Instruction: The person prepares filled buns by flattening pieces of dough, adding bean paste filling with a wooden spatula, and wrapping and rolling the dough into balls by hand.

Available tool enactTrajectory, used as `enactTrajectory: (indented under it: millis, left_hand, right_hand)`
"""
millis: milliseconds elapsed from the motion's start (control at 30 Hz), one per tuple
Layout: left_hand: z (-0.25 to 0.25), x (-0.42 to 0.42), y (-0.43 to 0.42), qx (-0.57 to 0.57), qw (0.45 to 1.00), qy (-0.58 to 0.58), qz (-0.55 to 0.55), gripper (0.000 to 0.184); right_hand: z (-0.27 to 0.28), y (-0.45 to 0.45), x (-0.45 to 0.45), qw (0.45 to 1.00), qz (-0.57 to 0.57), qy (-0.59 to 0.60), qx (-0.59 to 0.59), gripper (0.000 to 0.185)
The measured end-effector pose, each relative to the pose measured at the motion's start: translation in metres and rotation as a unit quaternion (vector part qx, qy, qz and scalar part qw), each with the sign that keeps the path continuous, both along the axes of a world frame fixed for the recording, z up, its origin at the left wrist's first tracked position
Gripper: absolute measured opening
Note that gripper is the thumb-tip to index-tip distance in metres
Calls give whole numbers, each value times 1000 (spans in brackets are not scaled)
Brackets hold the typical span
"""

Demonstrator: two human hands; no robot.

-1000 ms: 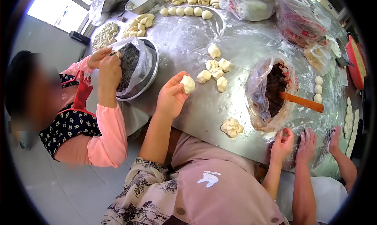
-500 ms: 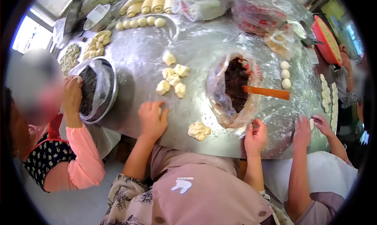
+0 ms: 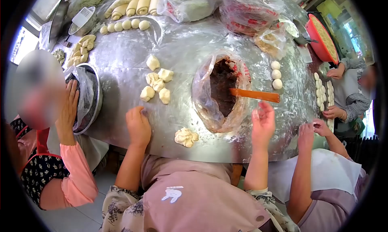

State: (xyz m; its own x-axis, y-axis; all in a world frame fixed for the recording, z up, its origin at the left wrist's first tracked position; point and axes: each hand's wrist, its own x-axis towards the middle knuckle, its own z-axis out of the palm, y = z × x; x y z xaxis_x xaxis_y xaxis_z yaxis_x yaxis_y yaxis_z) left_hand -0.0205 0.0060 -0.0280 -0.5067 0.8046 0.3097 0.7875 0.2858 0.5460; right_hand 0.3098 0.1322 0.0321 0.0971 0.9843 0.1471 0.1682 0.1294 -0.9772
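My left hand [image 3: 138, 126] is low over the table's near edge, its fingers curled together and whatever they hold hidden. To its right lies a lumpy piece of dough [image 3: 186, 137]. Farther back sit several pale dough pieces [image 3: 158, 85] in a loose cluster. My right hand [image 3: 263, 120] is raised, with loosely bent fingers apart and nothing visible in them, just below the orange spatula [image 3: 255, 95]. The spatula's blade end rests in dark reddish-brown filling [image 3: 222, 86], inside an open plastic bag [image 3: 201, 84] between my hands.
At left, a co-worker's hand [image 3: 69, 106] is by a metal bowl [image 3: 98, 98] lined with plastic. Another co-worker's hands [image 3: 306, 135] work at right. Dough rolls [image 3: 144, 3], small balls [image 3: 126, 25], three balls [image 3: 276, 75], bags [image 3: 188, 7] and a red basin [image 3: 313, 31] stand around.
The view has swung right. My left hand, earlier holding up a dough piece, has lowered and turned back-side up. My right hand has risen toward the spatula.
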Motion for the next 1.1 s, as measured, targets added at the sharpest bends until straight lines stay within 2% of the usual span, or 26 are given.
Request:
enactTrajectory:
  millis: [33, 133, 233, 367, 433, 600, 667, 700, 767, 800, 833, 933, 1033, 1100]
  left_hand:
    - [5, 0, -4, -3, 1000, -6, -17, 19]
    - [6, -3, -17, -44, 998, -4, -55, 32]
    - [18, 3, -19, -114, 991, 34, -66, 51]
    - [34, 0, -5, -178, 977, 90, -68, 75]
    - [34, 1, -2, -179, 978, 95, -45, 76]
    - [24, 1, -18, -149, 986, 53, -53, 71]
    - [30, -2, -27, -123, 989, -7, -83, 64]
    - [34, -3, -30, -129, 986, -46, -91, 59]
    - [41, -7, -40, -141, 977, -122, -101, 50]
    - [40, -10, -45, -122, 980, -95, -126, 40]
    - [43, -12, -49, -132, 978, -94, -134, 38]
    - [51, -16, -56, -136, 974, -87, -158, 34]
    - [52, -15, -61, -114, 975, -87, -171, 31]
    - [64, -16, -65, -136, 970, -101, -176, 29]
  right_hand:
    - [10, 7, -7, 999, 14, 25, 26, 41]
    - [37, 22, -23, 996, 50, -36, 65, 40]
    - [49, 33, -32, 970, 94, -174, 144, 30]
    - [45, 38, -40, 963, 106, -238, 67, 15]
    - [45, 38, -49, 951, 95, -290, 53, 13]
    - [29, 33, -47, 940, 71, -303, 141, 15]
    - [9, 37, -35, 994, 38, -105, 10, 13]
    - [4, 37, -32, 998, 22, -4, -57, 12]
    - [-1, 38, -27, 986, -27, 120, -114, 10]
    - [1, 38, -28, 975, -52, 167, -135, 11]
    - [3, 38, -30, 961, -77, 215, -155, 11]
    - [0, 35, -28, 945, -89, 279, -149, 13]
    - [7, 30, -26, 952, -71, 295, -27, 13]
    - [19, 38, -22, 979, -26, 204, -4, 13]
